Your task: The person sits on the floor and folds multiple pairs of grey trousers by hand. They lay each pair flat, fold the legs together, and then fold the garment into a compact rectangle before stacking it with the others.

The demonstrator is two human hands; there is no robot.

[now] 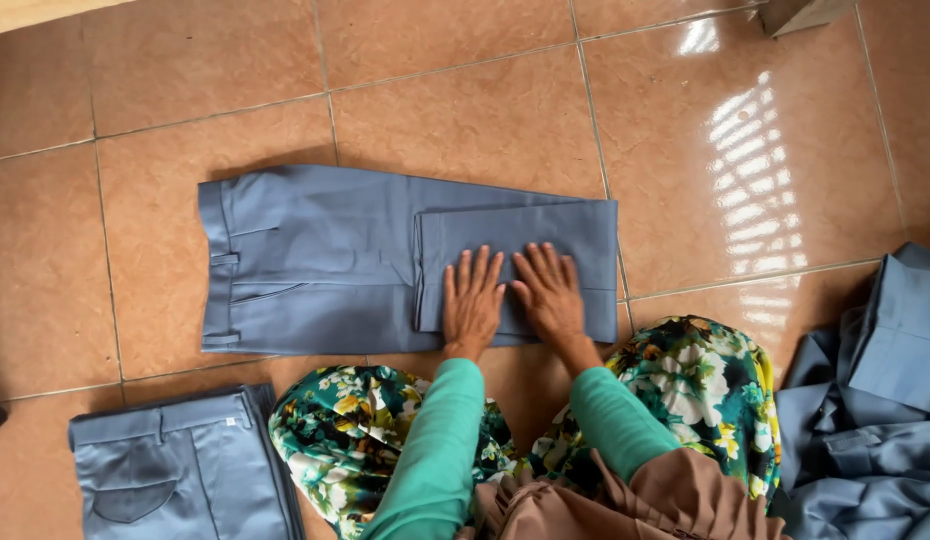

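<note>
While we are kneeling at the bottom of the frame, our left hand (472,303) and right hand (551,292) are pressing flat, fingers spread, side by side on the folded grey-blue trousers (315,260) at centre, a folded pair (180,468) lying lower left, a heap of the same cloth (870,420) lying lower right, the tiled floor (465,100) stretching beyond.

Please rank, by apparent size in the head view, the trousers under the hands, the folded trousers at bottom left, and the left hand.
1. Trousers under the hands, largest.
2. Folded trousers, smaller, though partly cut off by the frame.
3. Left hand, smallest.
</note>
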